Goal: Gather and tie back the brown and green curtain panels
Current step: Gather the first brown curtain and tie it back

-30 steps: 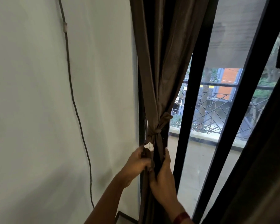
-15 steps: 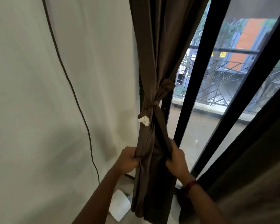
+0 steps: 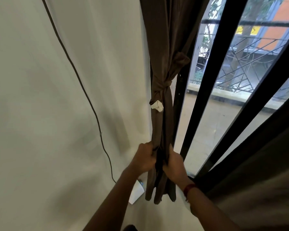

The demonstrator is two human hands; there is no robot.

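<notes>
Knotted brown curtain (image 3: 163,114) beside black window frame (image 3: 207,90), left hand (image 3: 144,160) and right hand (image 3: 174,164) gripping its lower folds

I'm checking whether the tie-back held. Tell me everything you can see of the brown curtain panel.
The brown curtain panel hangs by the black window frame, beside the pale wall. It looks like soft, slightly shiny fabric, gathered into a narrow bundle and cinched by a knot of the same cloth, with a small white tag just below. Below the knot the tail hangs in folds, its hem off the floor. The left hand and right hand grip that tail from either side.
</notes>
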